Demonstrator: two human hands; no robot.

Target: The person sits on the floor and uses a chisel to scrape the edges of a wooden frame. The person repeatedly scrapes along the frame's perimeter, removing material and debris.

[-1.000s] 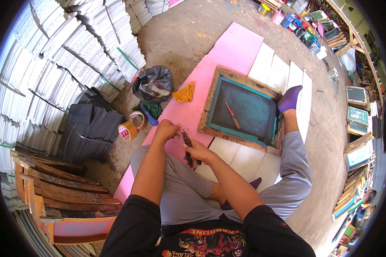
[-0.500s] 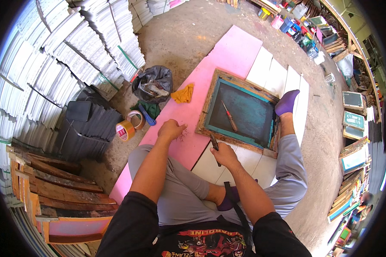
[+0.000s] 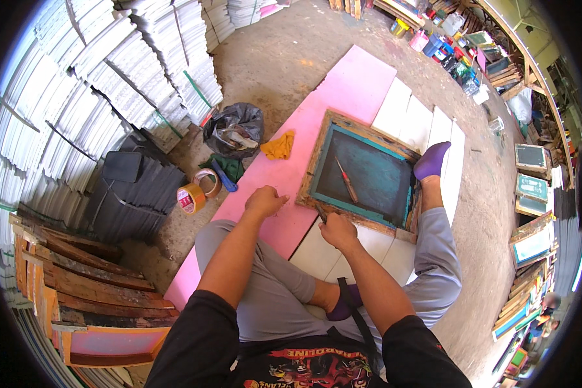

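My right hand (image 3: 337, 229) grips a dark hand tool, apparently pliers (image 3: 320, 211), its tip by the near left corner of a wooden screen-printing frame (image 3: 315, 152). Teal edging surrounds the frame's dark mesh (image 3: 375, 169). A red-handled screwdriver (image 3: 347, 181) lies on that mesh. My left hand (image 3: 264, 201) is closed above the pink board (image 3: 284, 227), left of the frame; its curled fingers hide anything inside. The frame rests partly on the pink board and partly on white panels (image 3: 318, 251). My purple-socked foot (image 3: 431, 161) is at its right edge.
An orange cloth (image 3: 278, 146) lies on the pink board. Beside it are a black plastic bag (image 3: 236, 126), tape rolls (image 3: 191, 198) and a blue-handled tool (image 3: 224, 176). Tall white stacks (image 3: 103, 71) stand left; paint containers (image 3: 436, 45) and more frames (image 3: 532, 184) line the right.
My left hand has shifted slightly right, its thumb no longer sticking out. My right hand has tipped the pliers toward the frame's corner. The whole view has shifted slightly.
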